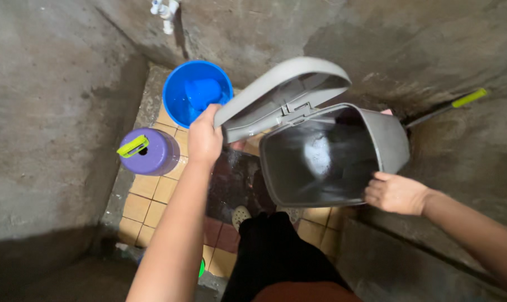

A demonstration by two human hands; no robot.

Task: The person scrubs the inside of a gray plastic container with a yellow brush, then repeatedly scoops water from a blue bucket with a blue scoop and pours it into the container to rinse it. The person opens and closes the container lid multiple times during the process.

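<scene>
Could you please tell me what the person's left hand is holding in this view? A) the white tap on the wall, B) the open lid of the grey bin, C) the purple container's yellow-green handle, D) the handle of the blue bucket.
B: the left hand has its grip on the edge of the lid, swung open on the grey bin, while the right hand holds the bin's rim.

Grey bin [343, 162], blue bucket [178, 98], purple container [155, 154], tan-tiled floor [147, 198].
</scene>
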